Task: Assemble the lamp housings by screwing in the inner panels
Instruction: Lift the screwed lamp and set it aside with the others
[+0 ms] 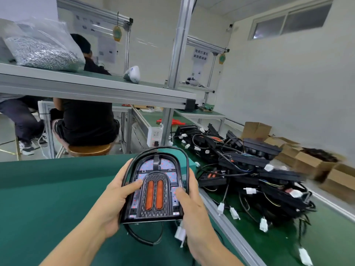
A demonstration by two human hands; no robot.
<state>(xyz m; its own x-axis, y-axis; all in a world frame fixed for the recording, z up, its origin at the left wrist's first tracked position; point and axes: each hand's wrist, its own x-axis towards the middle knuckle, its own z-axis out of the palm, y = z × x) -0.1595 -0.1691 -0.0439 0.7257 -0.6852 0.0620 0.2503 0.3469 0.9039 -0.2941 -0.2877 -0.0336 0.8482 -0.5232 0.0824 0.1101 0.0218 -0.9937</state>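
I hold a black arched lamp housing (153,186) above the green workbench (48,198), face up. Its inner panel (154,196) has two orange oval lenses and sits over a white LED board. My left hand (117,200) grips the housing's left edge with the thumb lying on the panel. My right hand (189,206) grips the right edge, thumb on the panel's right side. A black cable (146,239) and a white connector (180,233) hang below the housing.
A pile of black lamp housings with wires and white connectors (249,169) lies on the lower bench to the right. Cardboard boxes (307,162) stand along the wall. A bag of screws (42,52) rests on the upper shelf. A person (86,121) sits ahead left.
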